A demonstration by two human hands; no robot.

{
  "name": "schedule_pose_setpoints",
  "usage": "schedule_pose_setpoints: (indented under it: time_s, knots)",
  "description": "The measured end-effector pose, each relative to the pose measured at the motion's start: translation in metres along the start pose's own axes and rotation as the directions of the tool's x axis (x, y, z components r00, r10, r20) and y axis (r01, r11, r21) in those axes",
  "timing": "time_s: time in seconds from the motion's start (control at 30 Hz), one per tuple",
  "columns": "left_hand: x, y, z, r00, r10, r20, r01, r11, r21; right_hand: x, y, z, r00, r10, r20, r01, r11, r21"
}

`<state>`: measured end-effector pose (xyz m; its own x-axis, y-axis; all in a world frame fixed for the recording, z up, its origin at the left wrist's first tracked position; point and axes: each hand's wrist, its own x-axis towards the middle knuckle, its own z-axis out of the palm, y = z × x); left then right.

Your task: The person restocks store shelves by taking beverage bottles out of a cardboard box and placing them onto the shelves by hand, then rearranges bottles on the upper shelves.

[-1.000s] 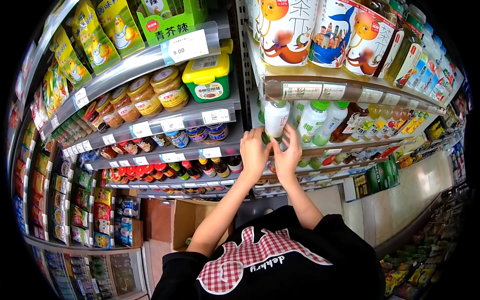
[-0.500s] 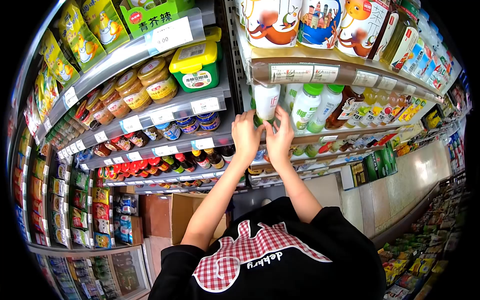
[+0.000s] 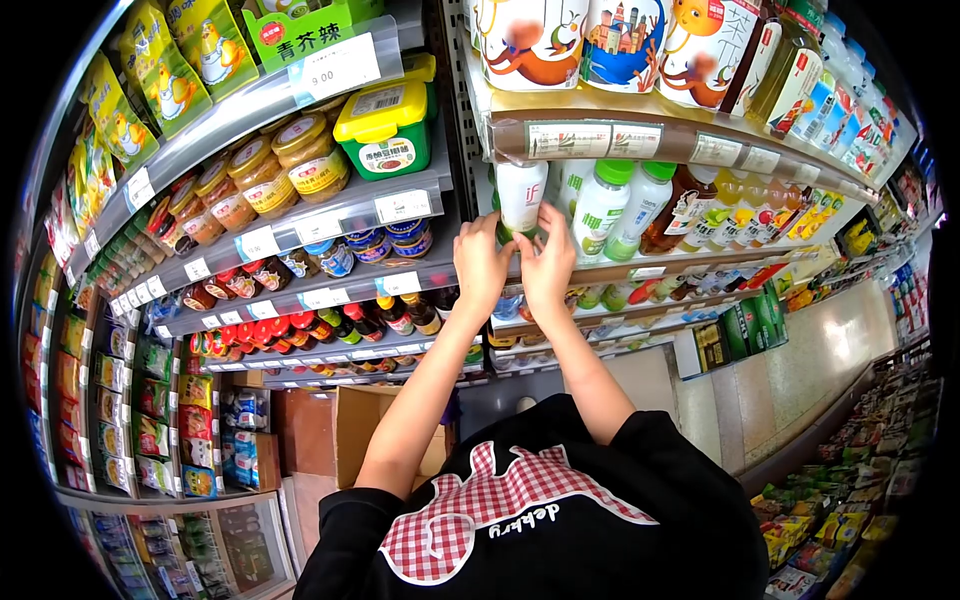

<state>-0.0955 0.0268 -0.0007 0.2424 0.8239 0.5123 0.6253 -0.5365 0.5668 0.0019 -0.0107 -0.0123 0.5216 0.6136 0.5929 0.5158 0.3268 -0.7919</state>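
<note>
A white bottle with pink "iF" lettering (image 3: 521, 192) stands nearly upright at the left end of a drinks shelf, its lower part green. My left hand (image 3: 482, 264) is closed at the bottle's lower left side. On the other side, my right hand (image 3: 547, 262) has its fingers around the lower right, and both thumbs meet in front near the base. The fingers partly hide the bottle's bottom, so I cannot tell whether it rests on the shelf. Just right of it stand a green-capped white bottle (image 3: 603, 212) and another green-capped bottle (image 3: 645, 208).
A brown shelf edge with price tags (image 3: 570, 138) runs right above the bottle. Left of the gap, another shelf holds a yellow-lidded green tub (image 3: 385, 130) and several jars (image 3: 308, 160). An open cardboard box (image 3: 358, 420) is on the floor below.
The view has shifted slightly, so the shelves appear a little further left and up. Both hands stay on the white bottle, with little visible change in their grip.
</note>
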Motion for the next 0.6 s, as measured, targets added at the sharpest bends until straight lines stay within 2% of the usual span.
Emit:
schedule_pose_setpoints:
  time_s: [0.2,0.27,0.33,0.4,0.6]
  knots:
    - [-0.016,0.003,-0.004,0.998,0.001,-0.059,0.0,1.0,0.017,-0.011,-0.009,-0.005,1.0,-0.027,-0.012,0.027,0.998,0.054]
    - [-0.026,0.017,-0.018,0.995,-0.014,-0.1,0.01,0.999,-0.034,-0.017,-0.026,-0.013,0.999,-0.052,0.014,0.053,0.996,-0.077]
    - [-0.035,0.026,-0.029,0.991,-0.011,-0.13,-0.004,0.993,-0.115,-0.021,-0.047,-0.018,0.977,-0.209,-0.032,0.202,0.968,-0.15]
    - [-0.043,0.041,-0.047,0.987,-0.012,-0.16,-0.019,0.981,-0.194,-0.025,-0.072,-0.022,0.964,-0.264,-0.02,0.261,0.96,-0.1]
    - [-0.065,0.054,-0.097,0.962,-0.033,-0.27,-0.053,0.95,-0.306,-0.046,-0.114,-0.019,0.958,-0.276,0.077,0.258,0.948,0.187]
